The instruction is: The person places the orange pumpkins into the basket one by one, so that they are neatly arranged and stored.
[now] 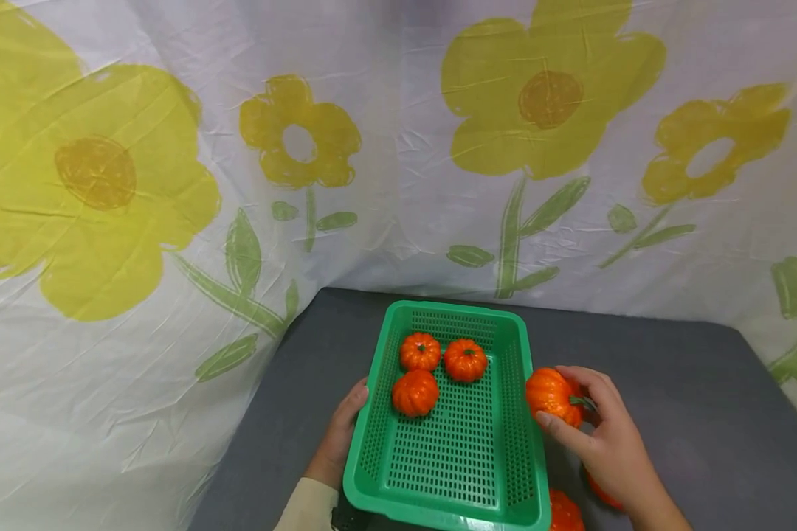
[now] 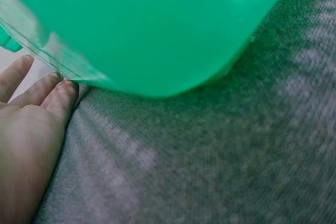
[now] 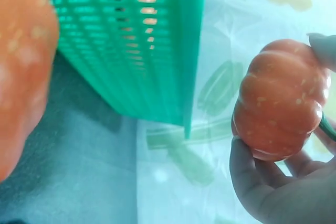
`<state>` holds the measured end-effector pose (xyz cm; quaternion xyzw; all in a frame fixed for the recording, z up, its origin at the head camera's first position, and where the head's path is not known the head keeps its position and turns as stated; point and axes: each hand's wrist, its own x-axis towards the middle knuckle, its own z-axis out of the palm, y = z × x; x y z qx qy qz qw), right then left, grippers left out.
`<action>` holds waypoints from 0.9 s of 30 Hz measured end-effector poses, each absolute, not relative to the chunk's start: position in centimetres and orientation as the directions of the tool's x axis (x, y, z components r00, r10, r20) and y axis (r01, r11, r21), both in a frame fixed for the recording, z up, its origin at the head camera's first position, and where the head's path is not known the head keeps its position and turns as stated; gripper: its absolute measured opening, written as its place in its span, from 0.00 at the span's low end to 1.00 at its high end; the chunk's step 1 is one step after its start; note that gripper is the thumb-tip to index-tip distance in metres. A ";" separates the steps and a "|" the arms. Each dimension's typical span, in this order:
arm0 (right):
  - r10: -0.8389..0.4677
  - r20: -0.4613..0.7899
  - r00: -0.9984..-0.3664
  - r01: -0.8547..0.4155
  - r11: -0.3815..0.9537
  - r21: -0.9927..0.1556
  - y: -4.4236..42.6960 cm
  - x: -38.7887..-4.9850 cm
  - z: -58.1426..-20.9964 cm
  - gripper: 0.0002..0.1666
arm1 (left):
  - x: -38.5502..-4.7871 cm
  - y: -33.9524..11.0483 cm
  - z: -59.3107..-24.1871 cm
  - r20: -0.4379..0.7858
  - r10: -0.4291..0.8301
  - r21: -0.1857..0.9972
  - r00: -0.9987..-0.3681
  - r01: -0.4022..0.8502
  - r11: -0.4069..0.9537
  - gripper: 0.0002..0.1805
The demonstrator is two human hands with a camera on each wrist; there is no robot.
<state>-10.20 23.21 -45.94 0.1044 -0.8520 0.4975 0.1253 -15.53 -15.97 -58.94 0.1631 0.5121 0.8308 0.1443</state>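
A green plastic basket [image 1: 452, 450] stands on the dark tabletop with three small orange pumpkins inside, grouped toward its far left: one pumpkin [image 1: 420, 352] at the back, another pumpkin [image 1: 465, 361] to its right, and a third pumpkin [image 1: 415, 393] nearer. My left hand [image 1: 340, 435] rests against the basket's left side, and in the left wrist view its fingers [image 2: 62, 98] touch the outer wall. Just beyond the right rim, my right hand [image 1: 607, 435] grips a further orange pumpkin [image 1: 547, 394] between thumb and fingers. Its green stem points toward the palm.
Two more pumpkins lie right of the basket: one pumpkin [image 1: 564, 510] by its near right corner, another pumpkin [image 1: 601, 490] partly hidden under my right forearm. A white cloth [image 1: 385, 243] with yellow flowers hangs behind and beside the dark table [image 1: 691, 413].
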 end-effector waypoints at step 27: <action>-0.267 0.392 -0.881 -0.473 0.450 -0.757 18.7 -11.8 -43.3 0.36 | -15.5 -16.0 -59.0 0.124 0.402 0.892 -0.907 -0.076 -0.446 0.34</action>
